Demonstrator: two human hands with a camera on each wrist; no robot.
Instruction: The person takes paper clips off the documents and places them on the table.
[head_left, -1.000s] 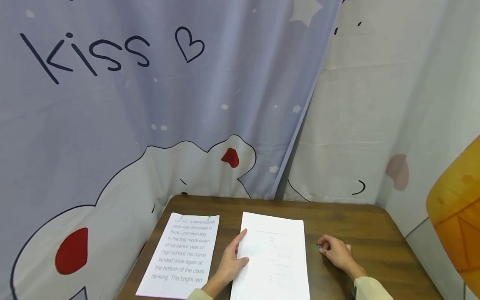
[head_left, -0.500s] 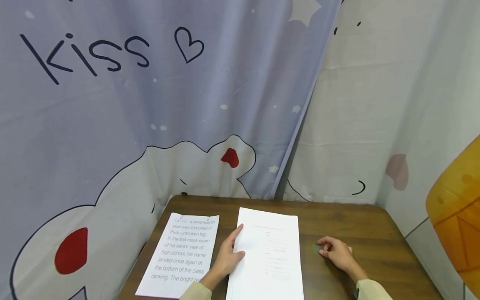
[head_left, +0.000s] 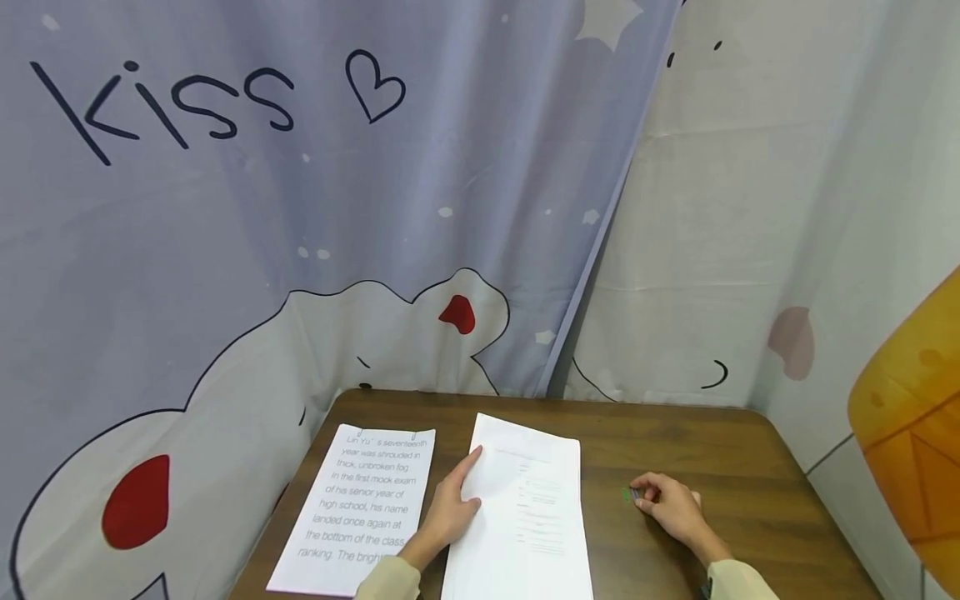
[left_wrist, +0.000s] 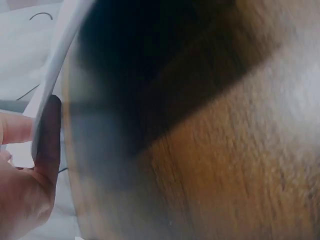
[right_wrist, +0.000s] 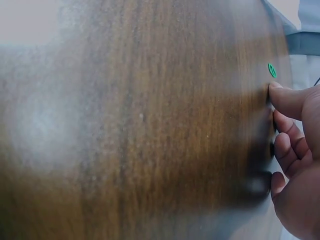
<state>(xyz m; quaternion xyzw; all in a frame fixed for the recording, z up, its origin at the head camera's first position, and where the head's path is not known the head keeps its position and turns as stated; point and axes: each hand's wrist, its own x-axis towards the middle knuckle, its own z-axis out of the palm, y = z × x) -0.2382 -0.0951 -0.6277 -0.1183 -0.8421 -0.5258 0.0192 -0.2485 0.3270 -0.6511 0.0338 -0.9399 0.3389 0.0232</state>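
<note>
My left hand point(head_left: 448, 512) grips the left edge of a stack of white printed paper point(head_left: 525, 500), thumb on top and fingers beneath. In the left wrist view the raised paper edge point(left_wrist: 52, 65) runs between thumb and fingers, above the table. My right hand point(head_left: 673, 510) rests on the table right of the stack, fingers curled. Its thumb and index finger pinch a small bluish paper clip point(head_left: 637, 494), mostly hidden by the fingertips. Just beside them lies a green paper clip point(head_left: 626, 495), also visible as a green clip point(right_wrist: 272, 70) near the thumb in the right wrist view.
Left of the stack, a large-print sheet point(head_left: 360, 508) lies on the brown wooden table point(head_left: 697, 433), with small clips along its top edge. A printed curtain point(head_left: 420, 200) hangs behind the table's far edge, and pale cloth point(head_left: 840, 208) hangs on the right.
My left hand has shifted left, carrying the paper stack with it, and the stack has turned slightly. The right hand stays at almost the same spot by the green clip.
</note>
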